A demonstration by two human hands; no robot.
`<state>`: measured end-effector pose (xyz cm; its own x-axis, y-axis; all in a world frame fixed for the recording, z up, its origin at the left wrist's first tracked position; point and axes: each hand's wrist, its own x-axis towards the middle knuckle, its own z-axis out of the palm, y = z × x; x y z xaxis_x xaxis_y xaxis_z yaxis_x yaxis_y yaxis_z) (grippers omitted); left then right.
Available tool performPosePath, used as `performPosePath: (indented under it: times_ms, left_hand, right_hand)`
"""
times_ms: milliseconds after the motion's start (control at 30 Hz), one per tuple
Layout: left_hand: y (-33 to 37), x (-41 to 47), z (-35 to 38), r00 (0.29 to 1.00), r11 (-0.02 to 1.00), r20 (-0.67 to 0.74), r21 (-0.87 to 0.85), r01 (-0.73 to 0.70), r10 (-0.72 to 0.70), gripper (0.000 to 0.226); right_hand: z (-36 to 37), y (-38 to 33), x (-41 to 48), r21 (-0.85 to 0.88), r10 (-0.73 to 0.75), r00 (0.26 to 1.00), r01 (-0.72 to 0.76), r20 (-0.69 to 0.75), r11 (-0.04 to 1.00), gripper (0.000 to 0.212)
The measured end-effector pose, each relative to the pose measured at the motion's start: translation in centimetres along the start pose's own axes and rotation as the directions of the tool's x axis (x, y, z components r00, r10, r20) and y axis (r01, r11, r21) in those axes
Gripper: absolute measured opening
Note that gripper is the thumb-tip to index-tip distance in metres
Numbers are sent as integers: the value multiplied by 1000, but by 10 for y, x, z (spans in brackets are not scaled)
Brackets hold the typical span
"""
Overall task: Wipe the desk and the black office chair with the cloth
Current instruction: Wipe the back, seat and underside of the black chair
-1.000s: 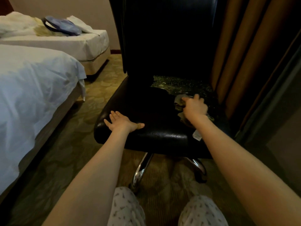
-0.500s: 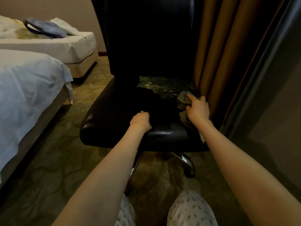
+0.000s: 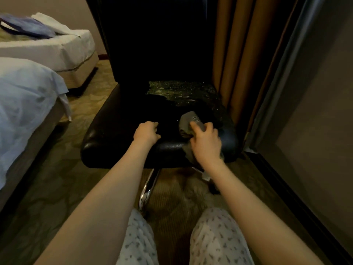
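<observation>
The black office chair [image 3: 118,131] stands right in front of me, its tall backrest dark and its seat worn and flaky at the back right. My right hand [image 3: 206,144] grips a grey cloth [image 3: 186,119] and holds it down on the right front part of the seat. Part of the cloth hangs over the seat's front edge under my wrist. My left hand [image 3: 146,133] rests on the seat near the middle of the front with its fingers curled into a fist, holding nothing. No desk is in view.
Two beds with white sheets stand at the left, the near one [image 3: 24,96] close to the chair and the far one [image 3: 57,48] bearing a blue bag. Brown curtains [image 3: 238,54] hang just right of the chair. The chrome chair base [image 3: 147,190] stands on patterned carpet by my knees.
My left hand went from lying flat at the seat's front left edge to a curled fist nearer the middle. My right hand slid the cloth back toward the seat's front.
</observation>
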<state>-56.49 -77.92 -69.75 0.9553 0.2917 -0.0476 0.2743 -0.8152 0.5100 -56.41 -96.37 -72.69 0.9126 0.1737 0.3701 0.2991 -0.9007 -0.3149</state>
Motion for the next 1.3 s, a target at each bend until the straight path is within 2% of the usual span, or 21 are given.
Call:
performPosePath:
  times_ms: [167, 233, 300, 367, 433, 533, 567, 633, 767, 933, 1033, 1167, 1300]
  left_hand:
    - [13, -6, 9, 997, 990, -79, 141, 14, -3, 44]
    - [20, -9, 13, 993, 981, -112, 189, 42, -21, 39]
    - [23, -10, 16, 993, 979, -116, 198, 45, -23, 38]
    - [22, -10, 16, 996, 982, -85, 186, 11, 5, 41]
    - [20, -9, 16, 997, 986, -71, 164, -9, 21, 45]
    - [18, -9, 16, 993, 984, -115, 173, 40, -20, 47]
    - [17, -9, 17, 992, 986, -120, 162, 49, -29, 47]
    - [16, -7, 18, 993, 993, -111, 114, 40, -27, 49]
    - [18, -8, 17, 993, 996, -113, 83, 38, -29, 49]
    - [25, -12, 20, 993, 991, -113, 125, 47, -33, 37]
    - [27, -13, 22, 993, 986, -118, 160, 46, -27, 36]
    - [30, -14, 23, 990, 982, -133, 176, 68, -45, 37]
    - [28, -14, 24, 991, 984, -130, 167, 55, -34, 36]
  right_hand:
    - [-27, 61, 14, 0, 279, 957, -280, -74, 960, 55]
    - [-31, 69, 14, 116, 360, 925, -347, -121, 930, 53]
    - [-31, 60, 11, 245, 377, 904, -326, -200, 913, 53]
    - [-26, 36, 7, 311, 313, 918, -232, -243, 922, 54]
    - [-14, 5, 0, 358, 196, 957, -110, -215, 927, 56]
    - [15, -24, -28, 209, -125, 985, 147, -116, 967, 58]
    - [22, -19, -34, 169, -168, 979, 186, -115, 968, 59]
    - [25, 2, -36, 177, -93, 987, 115, -129, 977, 60]
    - [11, 55, -27, 173, 166, 969, -134, -185, 976, 60]
    - [-10, 101, -21, 252, 482, 848, -427, -222, 868, 55]
    - [-24, 119, -13, 283, 564, 795, -501, -223, 818, 53]
    - [-35, 105, 0, 298, 437, 843, -349, -315, 889, 53]
    - [-23, 53, 15, 241, 159, 941, -88, -297, 967, 55]
